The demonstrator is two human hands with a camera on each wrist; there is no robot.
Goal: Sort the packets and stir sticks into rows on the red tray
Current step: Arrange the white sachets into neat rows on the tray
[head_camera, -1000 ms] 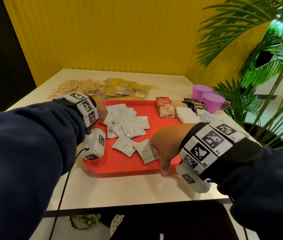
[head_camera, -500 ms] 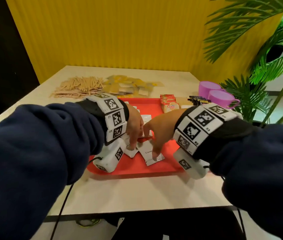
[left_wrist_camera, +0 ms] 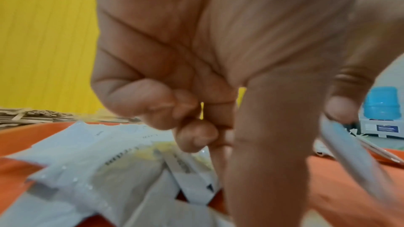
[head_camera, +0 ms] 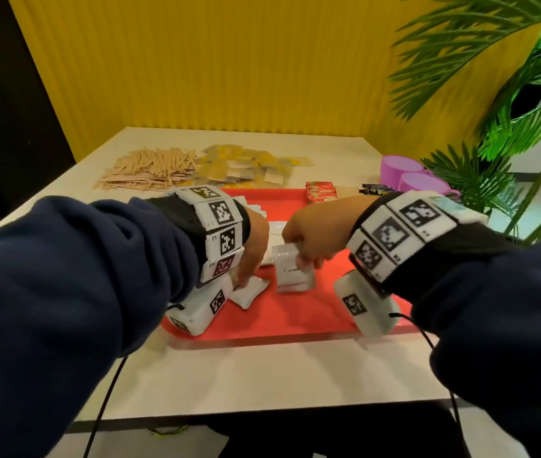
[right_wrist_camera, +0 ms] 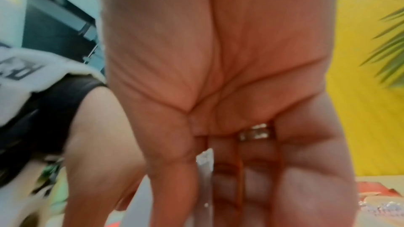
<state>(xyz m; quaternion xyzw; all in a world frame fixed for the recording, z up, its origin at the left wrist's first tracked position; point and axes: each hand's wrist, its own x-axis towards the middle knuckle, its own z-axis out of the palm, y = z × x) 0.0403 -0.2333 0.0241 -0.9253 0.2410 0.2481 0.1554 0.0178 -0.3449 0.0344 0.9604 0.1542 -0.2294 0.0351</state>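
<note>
Fingers [head_camera: 309, 259] of the right hand [head_camera: 315, 233] are curled around a white creamer packet [head_camera: 294, 274], held upright just above the red tray [head_camera: 279, 319]. A second white packet [head_camera: 249, 292], lying on the tray, is pinched by the left hand [head_camera: 254, 246], reached down beside the right. The remaining white packets are largely hidden behind both wrists, and the stir sticks [head_camera: 150, 168] are left piled on the table beyond the tray.

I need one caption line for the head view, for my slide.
Right hand lifts a white packet above the red tray; left hand touches another white packet.
</note>
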